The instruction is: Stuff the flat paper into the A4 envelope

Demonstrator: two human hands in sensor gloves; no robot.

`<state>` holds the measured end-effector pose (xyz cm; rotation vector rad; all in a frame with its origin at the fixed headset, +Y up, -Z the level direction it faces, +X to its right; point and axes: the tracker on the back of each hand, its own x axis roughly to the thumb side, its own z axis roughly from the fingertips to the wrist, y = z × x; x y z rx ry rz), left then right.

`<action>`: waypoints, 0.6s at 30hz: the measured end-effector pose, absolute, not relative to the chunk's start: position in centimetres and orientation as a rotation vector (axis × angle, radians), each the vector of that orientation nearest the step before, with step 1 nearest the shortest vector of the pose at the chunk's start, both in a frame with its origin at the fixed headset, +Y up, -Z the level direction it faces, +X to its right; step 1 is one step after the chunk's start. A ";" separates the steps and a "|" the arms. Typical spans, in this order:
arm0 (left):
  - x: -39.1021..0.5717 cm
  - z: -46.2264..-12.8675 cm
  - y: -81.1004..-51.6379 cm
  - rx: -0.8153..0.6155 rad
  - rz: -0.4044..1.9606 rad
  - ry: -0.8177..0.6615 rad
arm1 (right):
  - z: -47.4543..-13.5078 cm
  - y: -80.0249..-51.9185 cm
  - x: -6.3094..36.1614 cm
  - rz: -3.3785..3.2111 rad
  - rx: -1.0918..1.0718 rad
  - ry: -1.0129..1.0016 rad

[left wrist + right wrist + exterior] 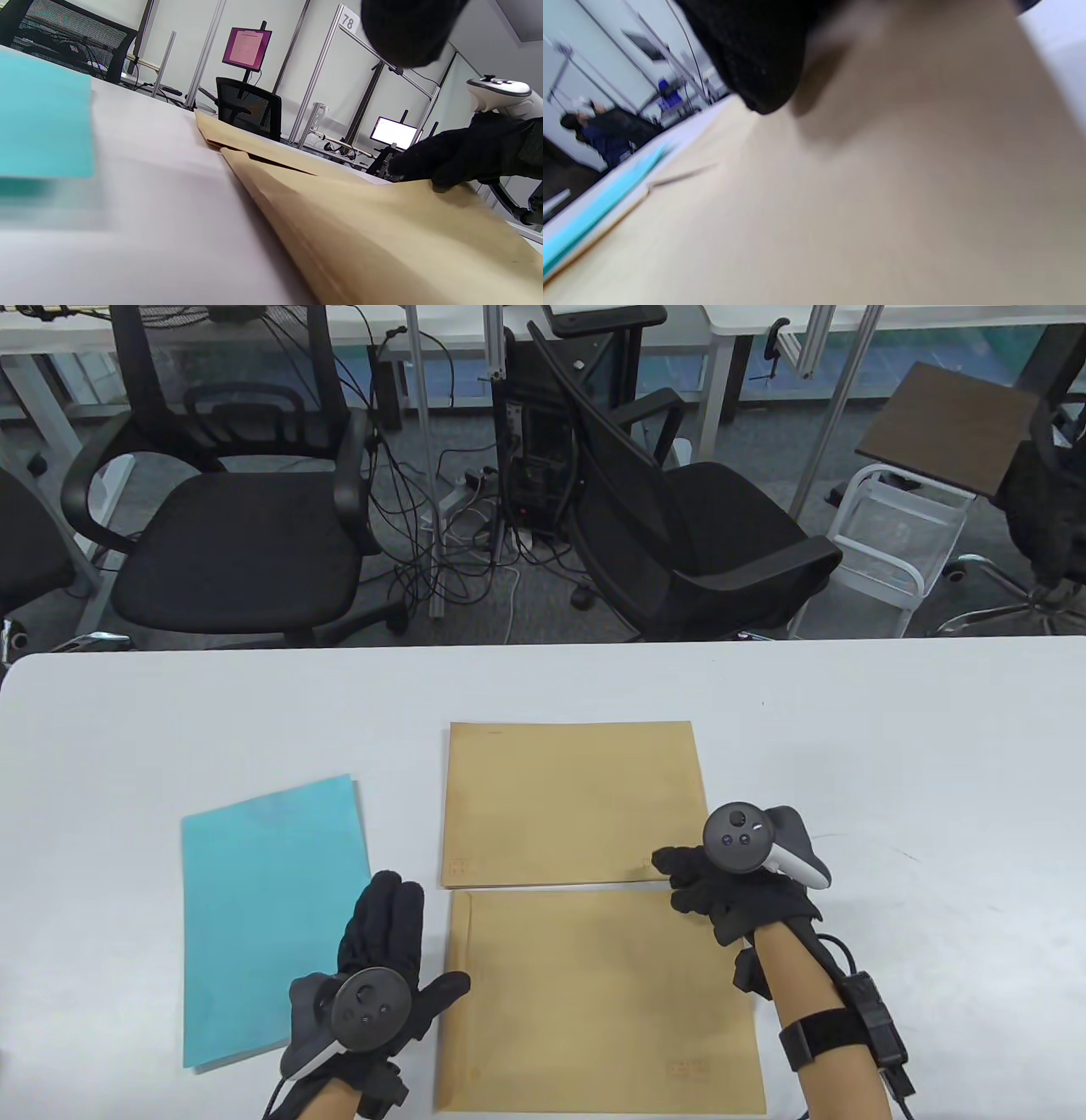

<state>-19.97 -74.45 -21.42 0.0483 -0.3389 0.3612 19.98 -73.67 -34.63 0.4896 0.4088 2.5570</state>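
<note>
Nearest, the near envelope (598, 1005) lies flat with the right hand (730, 891) resting curled on its two-o'clock corner, gripping nothing I can tell, while the left hand (382, 959) hovers flat-fingered beside the teal paper (263, 916) at nine o'clock; opening the mouth likely comes next.

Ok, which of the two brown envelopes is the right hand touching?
The near envelope, closest to the person: the right hand rests on its far right corner. The far envelope lies just beyond it.

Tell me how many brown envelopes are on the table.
2. The far envelope lies at the table's middle; the near envelope lies just in front of it, toward the person, its far right corner under the right hand. None looks hidden.
</note>
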 end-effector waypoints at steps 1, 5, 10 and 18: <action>-20.0 -21.4 -74.4 0.048 0.361 -0.339 | -34.6 -73.4 20.2 2.556 0.484 0.381; -19.9 -21.4 -74.5 0.037 0.356 -0.336 | -32.9 -70.1 22.7 2.622 0.497 0.161; -19.9 -21.5 -74.4 0.030 0.353 -0.335 | -28.0 -71.8 23.0 2.712 0.688 0.590; -20.3 -21.8 -74.7 -0.001 0.344 -0.297 | -24.0 -78.0 21.2 2.759 0.883 0.946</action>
